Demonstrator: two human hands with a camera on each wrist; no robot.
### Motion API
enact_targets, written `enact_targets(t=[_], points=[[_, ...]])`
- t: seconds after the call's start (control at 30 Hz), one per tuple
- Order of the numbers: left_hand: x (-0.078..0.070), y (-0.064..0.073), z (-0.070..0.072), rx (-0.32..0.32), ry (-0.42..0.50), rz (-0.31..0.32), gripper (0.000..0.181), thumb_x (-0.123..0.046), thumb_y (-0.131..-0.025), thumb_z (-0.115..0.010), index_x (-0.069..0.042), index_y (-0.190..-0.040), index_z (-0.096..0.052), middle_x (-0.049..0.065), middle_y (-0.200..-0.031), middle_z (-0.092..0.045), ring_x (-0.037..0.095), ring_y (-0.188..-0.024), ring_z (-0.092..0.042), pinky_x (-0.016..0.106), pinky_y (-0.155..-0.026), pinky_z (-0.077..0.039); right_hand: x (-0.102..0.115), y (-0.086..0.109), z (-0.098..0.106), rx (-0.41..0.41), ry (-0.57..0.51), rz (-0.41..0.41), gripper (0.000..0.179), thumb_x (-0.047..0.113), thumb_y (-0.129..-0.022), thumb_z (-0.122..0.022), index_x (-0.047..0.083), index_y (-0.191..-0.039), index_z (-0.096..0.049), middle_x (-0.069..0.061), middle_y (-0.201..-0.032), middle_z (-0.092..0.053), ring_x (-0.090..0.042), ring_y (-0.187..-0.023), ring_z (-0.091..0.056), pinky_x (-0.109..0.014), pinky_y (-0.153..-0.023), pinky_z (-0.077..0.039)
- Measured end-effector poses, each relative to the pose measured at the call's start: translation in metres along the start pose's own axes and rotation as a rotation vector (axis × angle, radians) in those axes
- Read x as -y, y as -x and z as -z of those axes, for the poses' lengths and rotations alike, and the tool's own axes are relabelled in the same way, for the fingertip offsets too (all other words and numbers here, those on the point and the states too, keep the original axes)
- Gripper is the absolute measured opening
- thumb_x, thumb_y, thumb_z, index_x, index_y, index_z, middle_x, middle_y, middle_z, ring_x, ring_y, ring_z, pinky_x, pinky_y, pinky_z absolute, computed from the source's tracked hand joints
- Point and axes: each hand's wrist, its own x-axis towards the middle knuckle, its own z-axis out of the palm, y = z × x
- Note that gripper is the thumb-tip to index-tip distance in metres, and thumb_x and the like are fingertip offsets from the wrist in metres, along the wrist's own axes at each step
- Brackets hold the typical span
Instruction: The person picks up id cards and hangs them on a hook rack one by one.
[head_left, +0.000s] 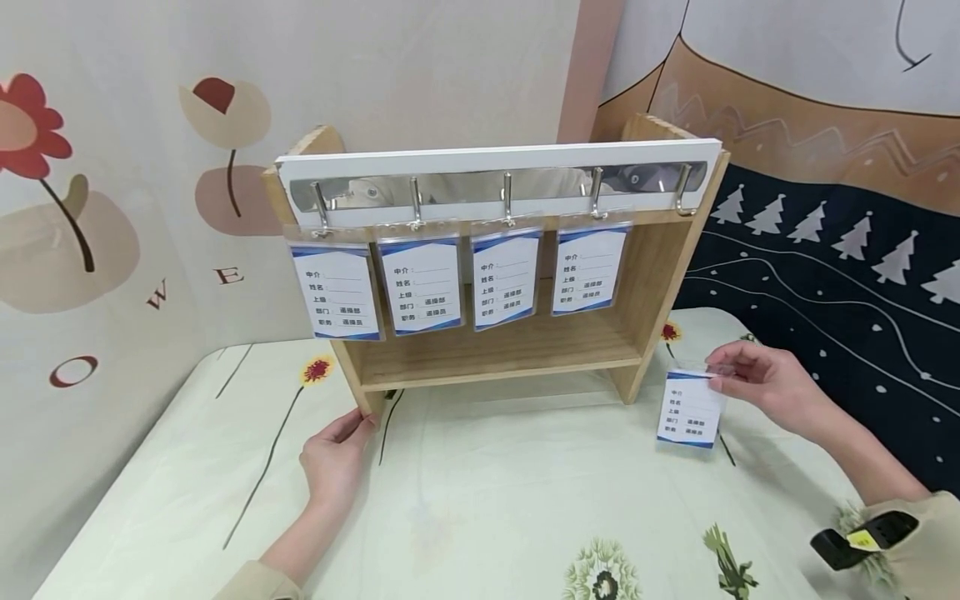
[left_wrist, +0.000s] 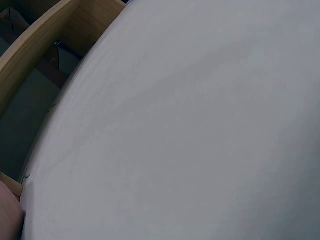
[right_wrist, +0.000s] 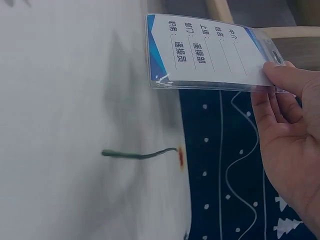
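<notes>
My right hand (head_left: 765, 387) pinches the clear top edge of an ID badge (head_left: 688, 408) in a plastic sleeve, thumb on the printed side. The right wrist view shows this badge (right_wrist: 210, 52) held off the white cloth, its slot near the thumb. At the front left foot of a wooden rack (head_left: 495, 375), my left hand (head_left: 337, 454) grips the side panel's lower end; only a bit of that hand (left_wrist: 7, 215) enters the left wrist view. Several matching badges (head_left: 422, 283) hang in a row from metal hooks (head_left: 507, 198) on the rack's white front rail. The rightmost hook (head_left: 684, 190) carries no badge.
The rack stands on a pale, flower-printed cloth (head_left: 480, 500) covering the table. Behind it hangs a light printed curtain (head_left: 450, 75), with a dark, tree-patterned fabric (head_left: 840, 300) on the right. A black strap (head_left: 862, 540) circles the right sleeve.
</notes>
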Motion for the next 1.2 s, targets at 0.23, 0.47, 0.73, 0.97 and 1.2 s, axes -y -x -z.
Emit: enact_targets(t=[0.23,0.47,0.73,0.97,1.2], points=[[0.001,0.0,0.0,-0.004,-0.001,0.002,0.034,-0.022,-0.097,-0.072,-0.001,-0.124,-0.073,0.018,-0.119,-0.072,0.007,-0.098,-0.068,0.006,-0.071,-0.048,0.022,-0.005,0.007,-0.021,0.006,0.017,0.021,-0.006,-0.093,-0.071,0.003,-0.112,-0.067,0.006,-0.1,-0.07,-0.009,-0.083,-0.063,-0.015,-0.074,-0.054],[0.001,-0.001,-0.001,-0.007,0.007,-0.007,0.034,-0.022,-0.097,-0.072,-0.001,-0.124,-0.073,0.018,-0.118,-0.072,-0.005,-0.089,-0.065,0.006,-0.071,-0.048,0.049,-0.012,0.015,-0.071,0.001,0.072,0.027,-0.012,-0.091,-0.07,0.002,-0.114,-0.07,0.011,-0.103,-0.071,-0.007,-0.082,-0.064,-0.012,-0.076,-0.053],[0.003,-0.001,0.0,-0.016,-0.007,-0.01,0.033,-0.021,-0.097,-0.071,-0.001,-0.124,-0.073,0.018,-0.117,-0.073,0.008,-0.099,-0.069,0.006,-0.071,-0.048,0.078,-0.03,0.026,-0.167,-0.016,0.155,0.031,-0.018,-0.089,-0.068,-0.002,-0.116,-0.07,0.012,-0.106,-0.073,-0.005,-0.084,-0.066,-0.01,-0.078,-0.052],[0.003,-0.001,0.0,-0.011,-0.015,-0.018,0.034,-0.021,-0.097,-0.071,-0.001,-0.124,-0.073,0.018,-0.117,-0.073,0.0,-0.093,-0.067,0.006,-0.071,-0.048,0.104,-0.044,0.034,-0.26,-0.057,0.204,0.037,-0.02,-0.087,-0.069,0.004,-0.115,-0.073,0.003,-0.11,-0.073,-0.006,-0.09,-0.069,-0.011,-0.082,-0.052],[0.002,-0.001,0.0,-0.001,0.0,-0.011,0.034,-0.021,-0.098,-0.071,0.0,-0.124,-0.073,0.019,-0.119,-0.072,0.003,-0.095,-0.068,0.006,-0.071,-0.049,0.124,-0.054,0.036,-0.336,-0.096,0.243,0.033,-0.015,-0.09,-0.068,0.004,-0.117,-0.074,-0.001,-0.112,-0.073,-0.009,-0.097,-0.069,-0.011,-0.087,-0.05]])
